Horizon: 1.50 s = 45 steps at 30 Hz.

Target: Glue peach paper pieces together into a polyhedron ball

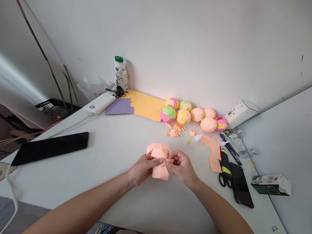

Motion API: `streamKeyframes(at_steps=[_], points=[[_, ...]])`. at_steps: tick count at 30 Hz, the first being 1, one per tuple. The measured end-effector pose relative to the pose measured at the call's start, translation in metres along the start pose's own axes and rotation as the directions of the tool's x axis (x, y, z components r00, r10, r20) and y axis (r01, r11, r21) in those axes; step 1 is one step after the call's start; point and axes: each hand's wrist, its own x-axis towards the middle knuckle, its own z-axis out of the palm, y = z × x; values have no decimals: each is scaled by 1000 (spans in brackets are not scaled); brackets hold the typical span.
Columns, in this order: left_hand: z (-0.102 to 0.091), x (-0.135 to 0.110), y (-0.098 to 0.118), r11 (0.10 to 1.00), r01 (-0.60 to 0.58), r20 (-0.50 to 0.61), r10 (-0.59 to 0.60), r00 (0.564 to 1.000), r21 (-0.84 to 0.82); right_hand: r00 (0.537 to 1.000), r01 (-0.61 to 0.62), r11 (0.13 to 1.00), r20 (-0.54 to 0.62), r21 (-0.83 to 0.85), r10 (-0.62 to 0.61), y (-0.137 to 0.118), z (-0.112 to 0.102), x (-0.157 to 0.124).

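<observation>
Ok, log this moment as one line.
left hand: holds peach paper piece | right hand: pinches same piece | nearby: paper balls, scissors

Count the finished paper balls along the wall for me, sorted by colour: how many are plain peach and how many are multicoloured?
Plain peach balls: 3
Multicoloured balls: 5
Total: 8
A part-built peach piece sits between the left hand and right hand, not counted.

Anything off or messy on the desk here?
Nothing damaged or spilled. Loose peach scraps lie scattered by the paper balls, and cut peach strips trail beside the scissors. The purple sheet has a jagged cut edge. Both hands, left and right, hold a peach paper model.
</observation>
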Motion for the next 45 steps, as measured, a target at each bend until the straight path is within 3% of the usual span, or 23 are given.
streamKeyframes(at_steps=[13, 18, 21, 27, 37, 45], points=[[0, 0, 0, 999, -26, 71, 28, 997, -23, 1000, 0, 1000, 7, -13, 0, -1, -2, 1], [4, -3, 4, 995, -80, 120, 86, 989, -51, 998, -69, 997, -12, 39, 69, -4, -2, 2], [5, -2, 4, 991, -121, 87, 126, 988, -61, 996, -88, 995, -23, 53, 89, -4, -2, 2], [6, 0, 2, 985, -161, 69, 165, 984, -59, 999, -10, 998, -48, 61, 13, 0, -2, 2], [6, -1, -5, 986, -164, -42, 164, 986, 9, 991, -115, 972, -49, 204, 127, 2, 0, 1], [11, -2, -8, 984, -172, 84, 169, 982, 35, 985, -115, 980, -109, 163, 134, 4, 0, 2]])
